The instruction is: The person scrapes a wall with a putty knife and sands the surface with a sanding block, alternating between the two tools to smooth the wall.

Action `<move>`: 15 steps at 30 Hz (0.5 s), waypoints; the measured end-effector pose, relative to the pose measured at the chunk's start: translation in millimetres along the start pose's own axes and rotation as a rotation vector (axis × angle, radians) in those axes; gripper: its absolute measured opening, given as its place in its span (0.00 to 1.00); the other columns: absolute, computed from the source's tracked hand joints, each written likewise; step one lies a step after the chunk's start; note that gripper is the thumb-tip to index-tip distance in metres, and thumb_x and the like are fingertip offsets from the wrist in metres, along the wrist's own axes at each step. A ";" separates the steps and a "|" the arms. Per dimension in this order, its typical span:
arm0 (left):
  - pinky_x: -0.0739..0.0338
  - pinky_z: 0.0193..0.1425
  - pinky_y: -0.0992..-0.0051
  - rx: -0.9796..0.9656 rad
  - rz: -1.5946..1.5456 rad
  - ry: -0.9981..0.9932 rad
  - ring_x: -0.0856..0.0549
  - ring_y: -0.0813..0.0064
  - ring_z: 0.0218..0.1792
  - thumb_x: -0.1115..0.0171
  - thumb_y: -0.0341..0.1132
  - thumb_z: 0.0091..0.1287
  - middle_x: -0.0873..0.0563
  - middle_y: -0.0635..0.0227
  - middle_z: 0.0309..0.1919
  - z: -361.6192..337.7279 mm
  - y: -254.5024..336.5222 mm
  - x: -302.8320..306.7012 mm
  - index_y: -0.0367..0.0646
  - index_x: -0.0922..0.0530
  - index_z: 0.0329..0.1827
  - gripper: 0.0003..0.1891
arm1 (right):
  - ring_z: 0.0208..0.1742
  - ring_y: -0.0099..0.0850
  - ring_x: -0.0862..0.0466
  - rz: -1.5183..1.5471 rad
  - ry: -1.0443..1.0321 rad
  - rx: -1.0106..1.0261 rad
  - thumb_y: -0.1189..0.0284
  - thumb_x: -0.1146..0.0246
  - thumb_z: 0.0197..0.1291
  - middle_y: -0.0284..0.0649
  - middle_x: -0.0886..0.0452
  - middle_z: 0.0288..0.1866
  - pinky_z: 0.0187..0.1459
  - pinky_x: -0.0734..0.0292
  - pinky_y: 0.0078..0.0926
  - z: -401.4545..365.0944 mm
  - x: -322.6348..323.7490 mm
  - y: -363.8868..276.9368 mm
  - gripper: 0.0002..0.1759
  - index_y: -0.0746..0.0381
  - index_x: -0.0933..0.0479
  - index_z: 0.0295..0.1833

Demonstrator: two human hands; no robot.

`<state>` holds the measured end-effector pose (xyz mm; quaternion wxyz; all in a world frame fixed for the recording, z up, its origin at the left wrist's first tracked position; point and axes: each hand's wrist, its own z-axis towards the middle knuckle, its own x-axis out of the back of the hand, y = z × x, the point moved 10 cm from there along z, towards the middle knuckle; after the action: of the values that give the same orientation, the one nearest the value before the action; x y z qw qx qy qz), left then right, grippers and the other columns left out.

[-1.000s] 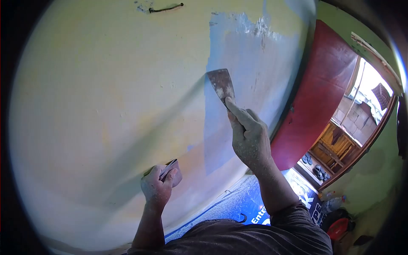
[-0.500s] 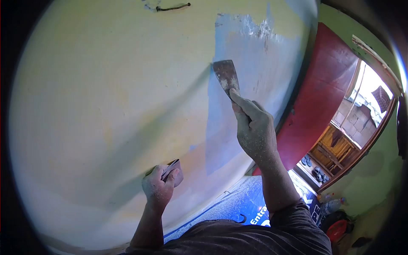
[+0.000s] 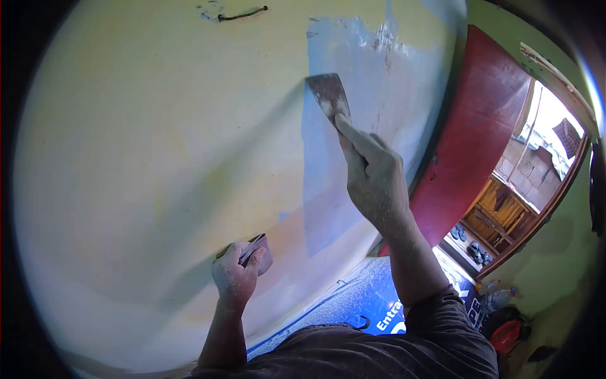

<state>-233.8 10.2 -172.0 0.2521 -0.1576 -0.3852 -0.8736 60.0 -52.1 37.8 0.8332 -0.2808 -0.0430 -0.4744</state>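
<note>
My right hand (image 3: 375, 174) grips a putty knife (image 3: 328, 96), the thumb laid along the base of its worn, stained blade. The blade's wide end is up against the wall (image 3: 189, 114), at the left edge of a light blue patch (image 3: 360, 126) where the yellowish paint is gone. Lower and to the left, my left hand (image 3: 237, 275) is closed around a folded piece of sandpaper (image 3: 265, 258) and stays close to the wall. Pale dust coats both hands and forearms.
A bent metal rod (image 3: 243, 14) sticks out of the wall at the top. To the right stands a red door (image 3: 470, 126) beside an open doorway with shoes (image 3: 478, 254). A dusty blue printed sheet (image 3: 372, 287) covers the floor; plastic bottles (image 3: 499, 298) stand at lower right.
My right hand has moved the putty knife slightly upward along the blue patch's left edge. My left hand keeps its hold on the sandpaper nearly in place. The view has shifted slightly.
</note>
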 end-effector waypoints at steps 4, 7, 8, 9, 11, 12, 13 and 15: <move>0.12 0.45 0.60 0.003 0.047 -0.003 0.05 0.52 0.37 0.13 0.40 0.67 0.05 0.54 0.37 -0.7 -3.5 -0.4 0.40 0.10 0.45 0.16 | 0.55 0.37 0.06 -0.004 -0.050 -0.051 0.74 0.34 0.86 0.53 0.05 0.55 0.60 0.15 0.33 -3.7 -5.0 0.1 0.19 0.63 0.13 0.76; 0.12 0.46 0.60 0.014 0.023 -0.002 0.05 0.53 0.36 0.13 0.40 0.68 0.05 0.54 0.37 -1.5 -3.0 -1.3 0.40 0.10 0.45 0.16 | 0.55 0.37 0.06 0.028 -0.024 -0.050 0.74 0.34 0.86 0.53 0.06 0.54 0.60 0.15 0.33 7.0 1.7 -1.8 0.20 0.64 0.13 0.76; 0.12 0.45 0.59 0.014 0.009 0.007 0.05 0.50 0.37 0.13 0.42 0.67 0.05 0.54 0.37 -1.4 -3.6 -0.7 0.41 0.10 0.45 0.17 | 0.54 0.37 0.06 0.044 -0.021 -0.056 0.74 0.34 0.86 0.53 0.06 0.54 0.60 0.15 0.33 8.3 2.7 -1.4 0.20 0.64 0.13 0.76; 0.12 0.44 0.57 0.016 -0.007 0.017 0.05 0.47 0.37 0.12 0.44 0.66 0.06 0.54 0.37 -1.4 -3.9 -0.2 0.42 0.10 0.44 0.18 | 0.51 0.43 0.07 0.029 -0.023 -0.031 0.73 0.34 0.85 0.55 0.07 0.50 0.56 0.15 0.38 3.9 2.3 -0.2 0.20 0.63 0.13 0.76; 0.12 0.45 0.58 0.001 0.047 0.012 0.05 0.48 0.37 0.12 0.43 0.66 0.05 0.54 0.37 -2.0 -2.2 0.6 0.42 0.10 0.44 0.17 | 0.45 0.55 0.08 0.001 -0.029 0.016 0.71 0.35 0.84 0.58 0.10 0.44 0.50 0.15 0.47 -10.5 -2.1 5.7 0.20 0.60 0.12 0.75; 0.12 0.45 0.58 -0.009 0.074 0.014 0.05 0.48 0.38 0.12 0.43 0.66 0.05 0.55 0.37 -0.7 -1.4 0.8 0.42 0.10 0.44 0.17 | 0.45 0.55 0.08 0.009 -0.021 0.018 0.70 0.34 0.84 0.59 0.10 0.44 0.50 0.15 0.47 -9.4 -2.7 5.9 0.20 0.60 0.12 0.75; 0.12 0.45 0.58 -0.007 0.065 0.015 0.05 0.49 0.38 0.12 0.42 0.66 0.05 0.55 0.37 0.2 -2.3 0.3 0.42 0.10 0.44 0.17 | 0.45 0.55 0.08 0.018 -0.015 0.020 0.70 0.34 0.84 0.59 0.10 0.44 0.50 0.15 0.47 -8.2 -3.4 5.8 0.20 0.60 0.12 0.75; 0.12 0.45 0.58 -0.005 0.051 0.004 0.04 0.49 0.38 0.12 0.42 0.66 0.05 0.55 0.37 -0.8 -3.0 0.7 0.42 0.11 0.44 0.16 | 0.45 0.55 0.08 0.033 0.014 0.030 0.71 0.34 0.84 0.59 0.10 0.44 0.50 0.15 0.48 -0.9 -1.0 2.4 0.20 0.60 0.12 0.75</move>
<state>-236.1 11.1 -174.0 0.2748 -0.1662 -0.3785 -0.8681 61.2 -50.8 35.7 0.8454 -0.2655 -0.0396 -0.4617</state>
